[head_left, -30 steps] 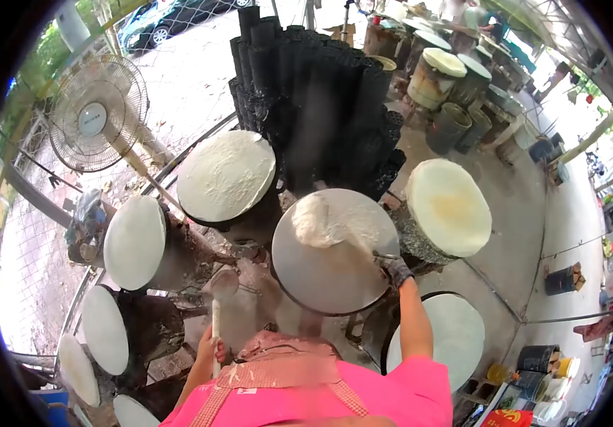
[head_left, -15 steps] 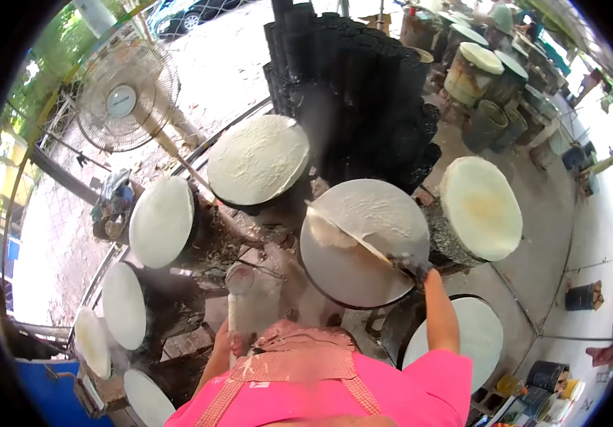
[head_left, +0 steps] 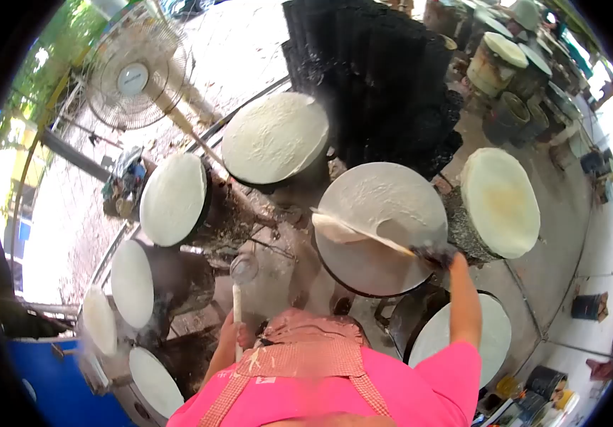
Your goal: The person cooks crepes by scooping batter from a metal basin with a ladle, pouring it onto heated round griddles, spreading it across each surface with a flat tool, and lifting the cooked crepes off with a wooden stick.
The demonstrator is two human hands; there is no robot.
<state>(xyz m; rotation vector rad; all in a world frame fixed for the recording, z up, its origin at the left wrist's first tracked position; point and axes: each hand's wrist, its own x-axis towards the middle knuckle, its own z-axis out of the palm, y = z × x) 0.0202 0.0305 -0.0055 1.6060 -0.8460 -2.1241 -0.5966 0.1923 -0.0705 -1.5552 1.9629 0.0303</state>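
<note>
My right hand (head_left: 440, 255), dark as if gloved or wrapped in cloth, is at the right edge of a round griddle (head_left: 384, 181). It grips the end of a long, thin, pale strip (head_left: 367, 233). I cannot tell whether this is a flat stick or the lifted edge of the sheet. A textured, thin whitish layer covers the griddle's far part, with a darker patch above the strip. Low on the left, my left hand (head_left: 234, 334) is closed around the pale handle of a ladle (head_left: 244, 269), its round cup pointing away from me.
Several drum stoves topped with white rounds surround me, including a far-left one (head_left: 276, 139), a right one (head_left: 500, 203) and a near-right one (head_left: 473, 340). Black cylinders (head_left: 370, 78) are stacked behind the griddle. A fan (head_left: 134, 78) stands far left. Buckets (head_left: 589, 306) line the right.
The view has shifted, so the stoves sit slightly higher and further right. My right hand has moved a little outward with the strip. The ladle stays in my left hand.
</note>
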